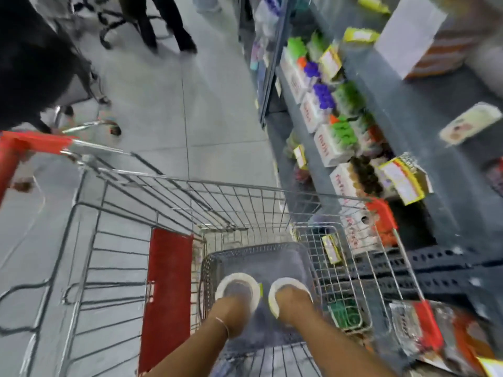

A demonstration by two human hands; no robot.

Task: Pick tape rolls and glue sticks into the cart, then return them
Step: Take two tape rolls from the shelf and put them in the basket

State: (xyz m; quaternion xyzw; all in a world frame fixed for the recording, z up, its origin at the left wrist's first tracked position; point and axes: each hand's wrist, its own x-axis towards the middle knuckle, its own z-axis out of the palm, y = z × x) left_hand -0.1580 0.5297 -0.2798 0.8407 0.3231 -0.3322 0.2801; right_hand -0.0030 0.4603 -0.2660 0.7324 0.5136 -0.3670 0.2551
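Both my hands reach down into the wire shopping cart [245,187]. My left hand [232,308] grips a white tape roll [236,278], and my right hand [292,304] grips a second white tape roll [275,289]. The two rolls hang side by side just above the cart's grey floor [258,259]. My fingers are hidden behind the rolls. The picture is blurred by motion. Boxes of glue sticks with green, purple and orange caps [326,99] stand on the shelf at the right.
A dark shelf unit [408,118] with yellow price tags runs along the right, close to the cart. A red flap [168,281] sits in the cart's child seat. Another cart [89,123] and people's legs [166,23] stand on the grey tiled aisle ahead.
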